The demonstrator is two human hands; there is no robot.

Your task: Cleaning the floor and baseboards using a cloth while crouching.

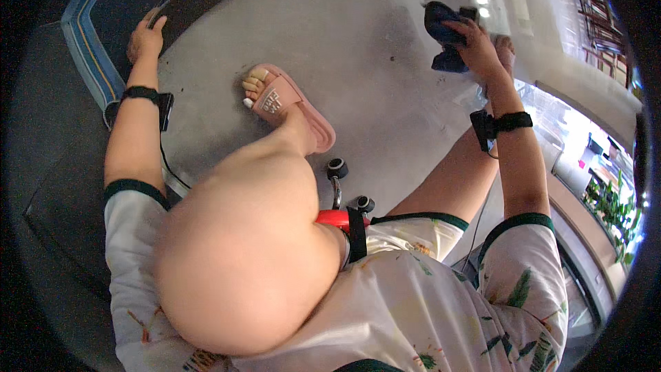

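My left hand (146, 39) is at the upper left, its fingers around the edge of a dark panel (199, 2) that curves across the top. On that wrist is a black strap with a small device (164, 111). My right hand (477, 46) is at the upper right above the floor, holding a dark blue object (444, 26) with several parts; blur hides what it is. A second strapped device (484, 130) is on the right wrist. Under the right hand, a bare foot (505, 51) is partly hidden. My other foot wears a pink slide sandal (310, 113).
A blue band with an orange line (77, 26) runs beside the left arm. Between my legs are a red seat (333, 218) and black casters (337, 167) on a grey floor (372, 93). Thin cables hang near both arms. Green plants (614, 212) and a bright window area appear far right.
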